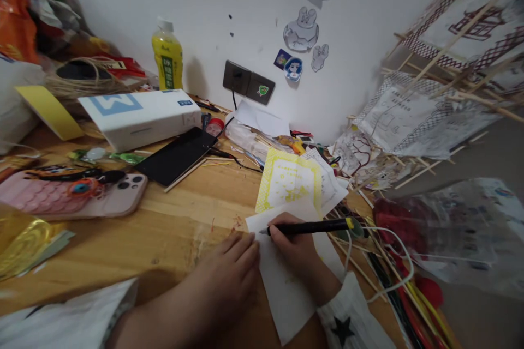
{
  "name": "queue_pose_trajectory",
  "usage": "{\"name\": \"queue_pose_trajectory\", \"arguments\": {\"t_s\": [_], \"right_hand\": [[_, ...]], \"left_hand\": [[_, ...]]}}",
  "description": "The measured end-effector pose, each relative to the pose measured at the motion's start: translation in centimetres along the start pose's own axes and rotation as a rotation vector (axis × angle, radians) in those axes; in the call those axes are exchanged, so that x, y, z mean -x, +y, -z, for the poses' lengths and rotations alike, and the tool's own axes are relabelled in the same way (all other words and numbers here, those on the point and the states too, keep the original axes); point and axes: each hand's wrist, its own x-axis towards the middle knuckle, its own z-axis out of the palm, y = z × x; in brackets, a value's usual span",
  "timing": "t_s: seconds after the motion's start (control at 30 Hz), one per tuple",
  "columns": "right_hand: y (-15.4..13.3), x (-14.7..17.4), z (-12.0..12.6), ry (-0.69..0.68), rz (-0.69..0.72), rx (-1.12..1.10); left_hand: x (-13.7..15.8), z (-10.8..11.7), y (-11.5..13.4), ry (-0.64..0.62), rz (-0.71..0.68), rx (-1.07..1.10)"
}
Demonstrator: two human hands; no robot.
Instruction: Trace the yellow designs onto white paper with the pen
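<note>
A black marker (311, 227) with a yellow end is gripped by my right hand (295, 246). It lies nearly level, its pale tip pointing left over the top edge of a white sheet of paper (282, 305). Faint yellow marks show on the sheet near my right wrist. My left hand (227, 270) rests flat on the wooden table, fingertips at the sheet's left edge, holding nothing. Just beyond the sheet lies a paper with a yellow patterned border (268, 182), overlapping another drawn sheet (333, 193).
At left are a pink phone (126, 196), a black tablet-like slab (176, 161), a white box (151, 120) and a yellow drink bottle (167, 60). Wooden sticks with drawn paper panels (409, 114) stand at right. A white cable (403, 245) loops beside my right wrist.
</note>
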Motion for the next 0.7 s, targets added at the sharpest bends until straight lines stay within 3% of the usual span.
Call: {"name": "queue_pose_trajectory", "arguments": {"t_s": [0.7], "right_hand": [[-0.04,0.07,-0.09,-0.007,-0.018,-0.006]], "left_hand": [[-0.32,0.37,-0.08,0.006,-0.024,-0.06]]}}
